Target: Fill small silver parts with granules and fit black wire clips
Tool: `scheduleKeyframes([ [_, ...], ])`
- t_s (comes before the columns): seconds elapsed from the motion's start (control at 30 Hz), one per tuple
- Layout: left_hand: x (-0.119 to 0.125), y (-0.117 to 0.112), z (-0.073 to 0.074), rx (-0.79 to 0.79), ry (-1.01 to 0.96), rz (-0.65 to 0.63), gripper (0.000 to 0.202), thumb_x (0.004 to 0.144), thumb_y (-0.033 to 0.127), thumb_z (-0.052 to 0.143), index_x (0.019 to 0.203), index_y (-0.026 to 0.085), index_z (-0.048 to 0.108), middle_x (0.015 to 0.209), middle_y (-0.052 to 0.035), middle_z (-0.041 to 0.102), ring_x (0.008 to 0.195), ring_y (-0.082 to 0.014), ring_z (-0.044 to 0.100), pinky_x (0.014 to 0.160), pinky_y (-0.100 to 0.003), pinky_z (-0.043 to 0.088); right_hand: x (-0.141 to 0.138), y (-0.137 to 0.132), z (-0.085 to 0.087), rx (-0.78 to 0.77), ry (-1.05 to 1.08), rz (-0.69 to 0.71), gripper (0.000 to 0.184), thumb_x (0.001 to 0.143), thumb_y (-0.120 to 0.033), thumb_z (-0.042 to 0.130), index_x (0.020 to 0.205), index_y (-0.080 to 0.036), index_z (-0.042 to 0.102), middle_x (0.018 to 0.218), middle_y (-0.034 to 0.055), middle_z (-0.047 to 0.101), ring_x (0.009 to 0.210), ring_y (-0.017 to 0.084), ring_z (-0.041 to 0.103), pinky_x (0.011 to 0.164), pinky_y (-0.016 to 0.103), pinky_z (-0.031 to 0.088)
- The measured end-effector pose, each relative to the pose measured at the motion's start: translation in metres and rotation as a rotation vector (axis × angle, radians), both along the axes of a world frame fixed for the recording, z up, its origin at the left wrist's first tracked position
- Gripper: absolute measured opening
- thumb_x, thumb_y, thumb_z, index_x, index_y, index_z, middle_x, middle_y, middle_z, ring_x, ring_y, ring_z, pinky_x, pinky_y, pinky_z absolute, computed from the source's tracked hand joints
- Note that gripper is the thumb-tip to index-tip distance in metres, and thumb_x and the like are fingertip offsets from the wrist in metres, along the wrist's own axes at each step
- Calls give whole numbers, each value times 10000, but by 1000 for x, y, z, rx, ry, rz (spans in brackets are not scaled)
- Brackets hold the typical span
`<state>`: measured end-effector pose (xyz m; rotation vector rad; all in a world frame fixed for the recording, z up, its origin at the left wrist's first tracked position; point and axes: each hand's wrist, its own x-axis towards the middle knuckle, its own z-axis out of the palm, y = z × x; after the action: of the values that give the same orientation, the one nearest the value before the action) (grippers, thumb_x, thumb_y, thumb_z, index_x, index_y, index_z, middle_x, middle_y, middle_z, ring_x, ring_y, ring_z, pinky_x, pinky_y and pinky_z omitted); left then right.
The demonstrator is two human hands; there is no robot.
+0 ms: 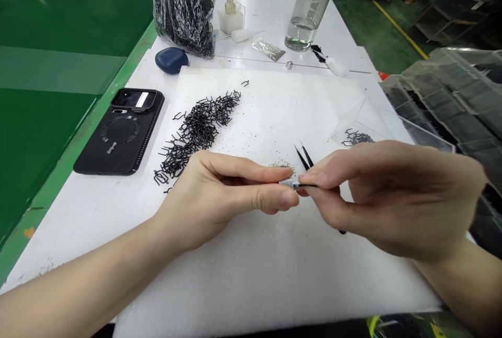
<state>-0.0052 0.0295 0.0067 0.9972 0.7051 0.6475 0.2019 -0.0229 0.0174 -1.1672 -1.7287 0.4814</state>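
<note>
Mid-frame, the left hand pinched a small silver piece; the right hand pinched a thin black bit at its end. White mat spread wide below, to its bottom edge.

The left forearm, bare, runs up from the lower left corner, its wrist nearly straight in line with the left hand. There the forefinger stretches above and the thumb below, their tips drawn together in a narrow pinch; another fingertip shows just under the thumb. The right hand comes in from the right, the wrist bent, its fingers tapering to a close pinch. The two hands face each other, fingertips just beside one another.
</note>
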Motion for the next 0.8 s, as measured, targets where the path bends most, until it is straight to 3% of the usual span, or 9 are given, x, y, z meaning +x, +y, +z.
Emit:
scheduleKeyframes([
  [0.17, 1, 0, -1, 31, -9, -2, 157, 768, 180, 884, 884, 280, 848, 764, 44, 812, 722, -80, 752, 710, -98, 620, 1, 1, 0, -25, 51, 33, 299, 759, -45, 775, 867, -322, 743, 765, -51, 780, 668, 156, 733, 547, 305, 594],
  [0.37, 1, -1, -2, 67, -5, 6, 148, 768, 202, 888, 887, 281, 847, 767, 48, 813, 709, -66, 740, 698, -90, 606, 1, 10, -3, 92, 79, 113, 350, 713, 66, 732, 884, -238, 764, 745, -27, 778, 628, 128, 718, 486, 251, 570],
  [0.8, 2, 1, -6, 141, 32, 51, 172, 746, 273, 911, 905, 286, 845, 799, 18, 820, 713, -79, 741, 697, -109, 610, 5, 14, -13, 184, 165, 124, 433, 721, 27, 776, 990, -313, 778, 842, -30, 785, 708, 195, 744, 546, 370, 606],
])
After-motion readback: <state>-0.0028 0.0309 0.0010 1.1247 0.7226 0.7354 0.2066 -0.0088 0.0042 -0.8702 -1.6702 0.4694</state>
